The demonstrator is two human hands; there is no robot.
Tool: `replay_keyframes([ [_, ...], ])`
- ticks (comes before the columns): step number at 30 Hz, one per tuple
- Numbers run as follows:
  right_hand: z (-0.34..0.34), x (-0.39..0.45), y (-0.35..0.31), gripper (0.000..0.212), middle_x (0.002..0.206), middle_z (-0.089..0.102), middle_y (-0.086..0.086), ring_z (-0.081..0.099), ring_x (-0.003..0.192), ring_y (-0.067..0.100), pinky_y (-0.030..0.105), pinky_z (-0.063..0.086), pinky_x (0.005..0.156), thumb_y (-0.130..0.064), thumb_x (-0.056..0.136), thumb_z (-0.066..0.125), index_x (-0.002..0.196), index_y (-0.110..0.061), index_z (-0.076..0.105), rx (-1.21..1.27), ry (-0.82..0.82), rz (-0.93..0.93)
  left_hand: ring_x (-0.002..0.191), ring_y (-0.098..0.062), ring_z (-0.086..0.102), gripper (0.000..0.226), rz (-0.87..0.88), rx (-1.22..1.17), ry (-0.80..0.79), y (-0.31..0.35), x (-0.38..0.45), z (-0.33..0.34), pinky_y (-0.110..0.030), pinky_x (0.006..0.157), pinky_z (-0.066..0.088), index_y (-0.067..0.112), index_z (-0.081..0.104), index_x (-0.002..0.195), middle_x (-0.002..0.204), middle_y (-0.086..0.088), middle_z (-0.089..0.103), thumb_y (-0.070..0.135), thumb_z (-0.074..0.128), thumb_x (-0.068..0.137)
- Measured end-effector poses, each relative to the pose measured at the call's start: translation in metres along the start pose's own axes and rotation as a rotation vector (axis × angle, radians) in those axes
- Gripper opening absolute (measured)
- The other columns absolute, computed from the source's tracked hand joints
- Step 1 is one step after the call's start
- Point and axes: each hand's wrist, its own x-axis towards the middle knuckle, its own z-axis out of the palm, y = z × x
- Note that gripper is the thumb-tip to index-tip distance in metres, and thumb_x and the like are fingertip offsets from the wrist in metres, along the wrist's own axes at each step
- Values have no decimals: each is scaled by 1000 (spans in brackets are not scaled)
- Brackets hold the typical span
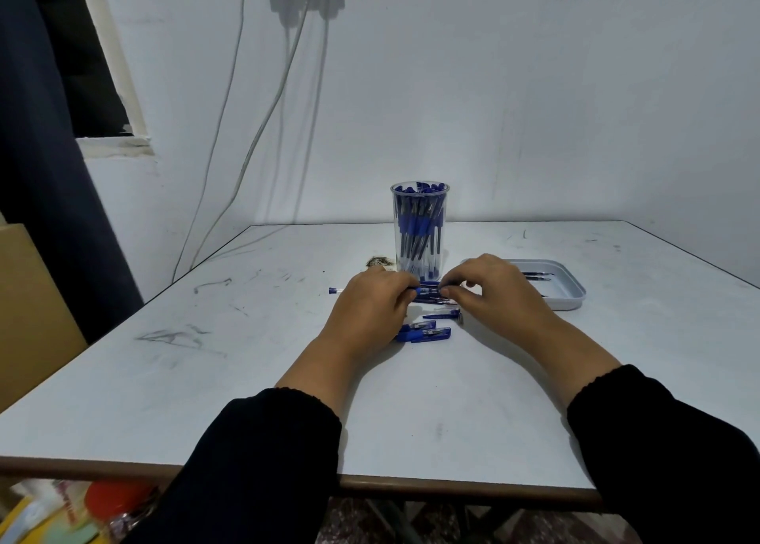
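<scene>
Looking down from the head view, we hold a blue pen (429, 289) low over the table (246, 379), just in front of the clear cup (419, 231) packed with more pens. Our left hand (372, 301) curls its fingers round one end, and our right hand (489, 286) pinches the other between thumb and fingertips. A thin blue-tipped end (335, 290) shows beyond the left hand; we cannot tell whether it belongs to this pen. We judge the pen light, stiff and smooth, so it may slip or roll. The ribbed grip section looks the surest hold, with short pinches close to any joint. Loose blue caps (427, 332) lie just beneath our wrists, and the grey tray (571, 292) sits near the right hand. Open room lies left and towards us, with the table edges well apart from the work.
</scene>
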Motion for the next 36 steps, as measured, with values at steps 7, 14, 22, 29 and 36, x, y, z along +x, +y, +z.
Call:
replay_keyframes([
  [7,-8,2,15,11,84,62,-11,53,90,14,35,41,83,-18,92,61,93,-18,73,-5,48,136,92,-21,53,20,-53,81,61,-10,3,0,-28,77,29,16,66,107,98,1,68,14,51,95],
  [14,-12,3,45,12,81,62,-8,57,91,23,37,42,78,-21,92,61,86,-26,70,-29,89,297,104,-23,47,29,-207,279,94,-23,5,1,-33,91,22,23,59,117,106,4,65,11,44,96],
  [22,2,12,33,19,107,66,1,48,107,25,36,33,83,-26,94,56,97,-23,75,-225,128,347,108,-22,45,33,-269,324,105,-23,9,2,-33,91,20,24,57,118,108,5,63,7,43,94],
  [29,23,21,11,23,115,59,-6,43,110,21,35,30,86,-27,96,50,105,-32,71,-378,49,301,106,-22,46,32,-276,327,101,-24,9,4,-33,92,20,25,58,117,106,5,64,7,45,94],
  [36,27,26,7,20,117,60,-6,44,111,22,35,32,87,-27,94,57,107,-33,72,-424,-4,336,107,-23,46,32,-268,323,83,-23,9,4,-34,92,22,24,57,117,108,4,63,7,44,94],
])
